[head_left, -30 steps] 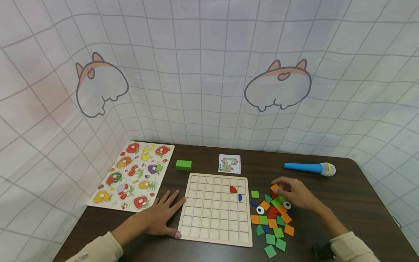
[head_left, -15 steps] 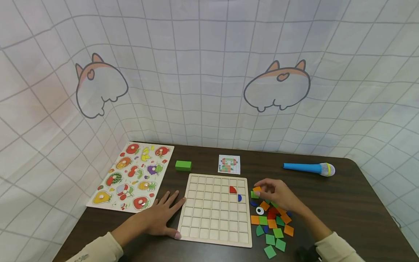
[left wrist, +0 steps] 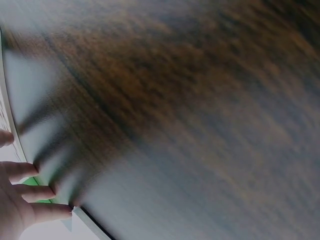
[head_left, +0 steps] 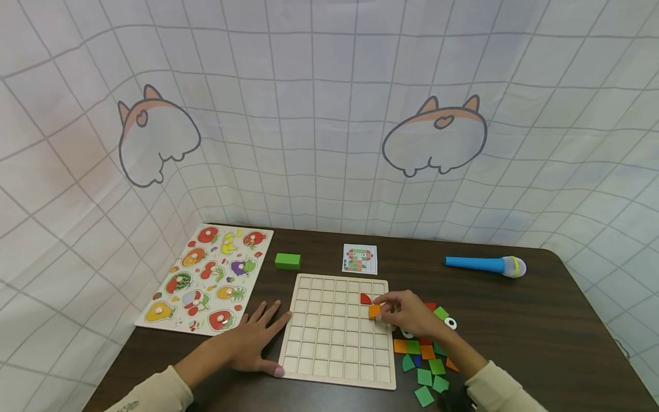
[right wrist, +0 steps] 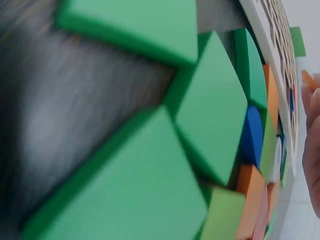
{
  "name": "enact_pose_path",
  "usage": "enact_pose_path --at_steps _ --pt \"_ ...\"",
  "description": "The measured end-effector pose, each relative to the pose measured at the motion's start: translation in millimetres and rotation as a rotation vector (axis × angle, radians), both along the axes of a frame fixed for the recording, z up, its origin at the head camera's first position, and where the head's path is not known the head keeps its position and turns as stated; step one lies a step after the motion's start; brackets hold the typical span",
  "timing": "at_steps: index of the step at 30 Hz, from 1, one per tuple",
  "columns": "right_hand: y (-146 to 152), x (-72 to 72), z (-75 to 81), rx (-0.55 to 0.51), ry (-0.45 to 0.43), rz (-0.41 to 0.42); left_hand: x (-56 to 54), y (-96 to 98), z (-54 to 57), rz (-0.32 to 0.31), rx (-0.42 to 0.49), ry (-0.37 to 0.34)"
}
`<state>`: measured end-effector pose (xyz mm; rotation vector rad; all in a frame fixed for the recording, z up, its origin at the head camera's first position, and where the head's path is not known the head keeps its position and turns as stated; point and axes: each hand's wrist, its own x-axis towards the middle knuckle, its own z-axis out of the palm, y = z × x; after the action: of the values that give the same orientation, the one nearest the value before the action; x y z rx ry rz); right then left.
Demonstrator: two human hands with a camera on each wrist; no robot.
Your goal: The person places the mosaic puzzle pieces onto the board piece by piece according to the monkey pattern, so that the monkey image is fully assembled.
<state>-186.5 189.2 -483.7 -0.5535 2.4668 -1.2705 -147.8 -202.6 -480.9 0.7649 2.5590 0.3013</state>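
Note:
In the head view my right hand point(head_left: 412, 315) pinches an orange square tile point(head_left: 374, 311) over the right side of the wooden grid board point(head_left: 334, 343). The tile covers the cell where the blue piece lies. Just above it, a red quarter-round piece point(head_left: 365, 298) sits in a cell. My left hand point(head_left: 254, 337) rests flat with fingers spread, its index fingertip and thumb right at the board's left edge. In the right wrist view the orange tile point(right wrist: 309, 80) shows between the fingers, and green tiles point(right wrist: 215, 110) fill the foreground.
Loose colored tiles point(head_left: 424, 377) lie right of the board, partly under my right forearm. A small pattern card point(head_left: 360, 259) and a green block point(head_left: 288, 261) stand behind it. A fruit puzzle board point(head_left: 206, 280) lies at left, a blue toy microphone point(head_left: 484, 265) at back right.
My right hand has carried the orange square tile from the loose pile leftward to over the grid board. The left hand has stayed in place.

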Motion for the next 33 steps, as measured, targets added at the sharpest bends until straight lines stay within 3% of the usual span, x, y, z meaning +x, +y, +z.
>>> enact_pose_path --at_steps 13,22,33 --pt "-22.2 -6.1 -5.2 0.087 0.052 -0.070 -1.0 -2.3 -4.7 -0.003 0.013 0.004" --pt "-32.7 -5.9 -4.6 0.185 0.075 -0.132 -0.3 -1.5 -2.3 -0.001 0.015 0.003" --pt "-29.2 -7.2 -3.3 0.213 0.134 -0.115 1.3 -0.9 1.0 0.008 0.023 -0.006"
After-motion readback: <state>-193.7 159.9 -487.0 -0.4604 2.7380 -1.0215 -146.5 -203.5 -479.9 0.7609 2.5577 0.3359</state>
